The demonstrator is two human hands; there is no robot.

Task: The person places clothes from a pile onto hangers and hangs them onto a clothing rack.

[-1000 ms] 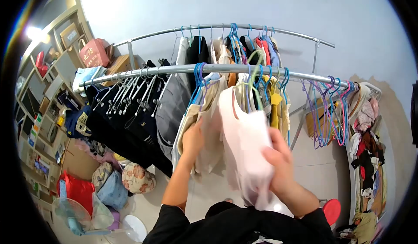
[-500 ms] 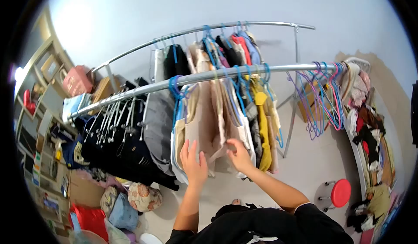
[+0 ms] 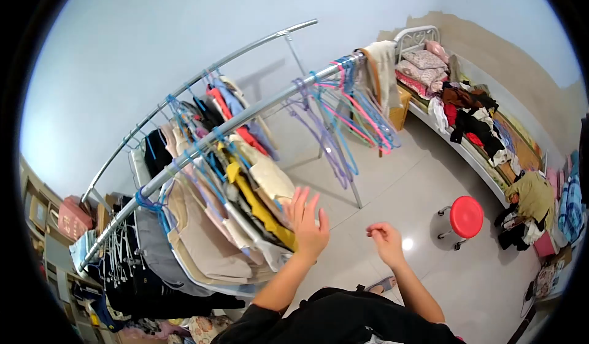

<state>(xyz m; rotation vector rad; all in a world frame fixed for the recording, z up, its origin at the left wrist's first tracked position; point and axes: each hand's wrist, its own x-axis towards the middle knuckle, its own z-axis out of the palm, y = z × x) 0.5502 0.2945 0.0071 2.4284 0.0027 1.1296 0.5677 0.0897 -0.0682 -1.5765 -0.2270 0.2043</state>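
My left hand is open, fingers spread, at the right side of the hung clothes. Its fingertips overlap the lower part of a cream garment in this view. Beside that hang a yellow garment and a wide beige vest, all on hangers from the front metal rail. Over the floor to the right, my right hand is raised apart from the clothes. Its fingers are curled together, with nothing showing in them. Bare purple hangers and pink hangers hang farther along the rail.
Behind runs a second rail with more clothes. Dark trousers hang at the left. A red stool stands on the floor at the right. Beyond it, a white-framed bed carries heaped clothes and pillows.
My view has turned right, bringing the bed and stool further in. Both hands have left the beige garment's front; the right hand is now clear of the clothes and its fingers have curled.
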